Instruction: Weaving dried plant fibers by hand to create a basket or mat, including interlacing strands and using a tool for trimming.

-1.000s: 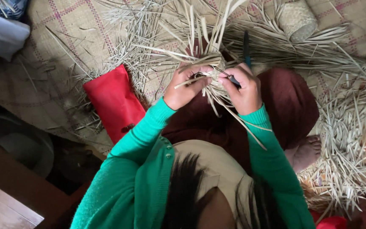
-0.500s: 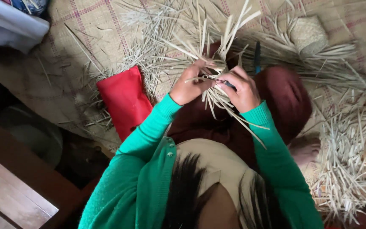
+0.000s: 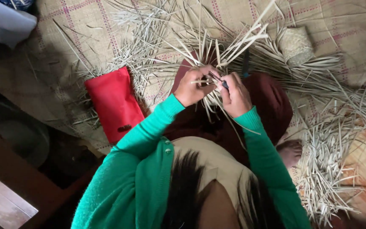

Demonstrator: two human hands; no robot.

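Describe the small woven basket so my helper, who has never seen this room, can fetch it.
Look at the checked woven mat covering the floor, then its upper right part beyond the hands. The small woven basket lies among loose pale strips, the only rounded, finished piece there.

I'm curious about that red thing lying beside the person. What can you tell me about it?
The flat red rectangular fabric pouch looks like soft cloth, with a small dark fitting near its lower end. It lies flat and slightly slanted on the woven checked straw mat, beside the green-sleeved left arm. Loose pale straw strips lie around its upper end. Neither hand touches it.
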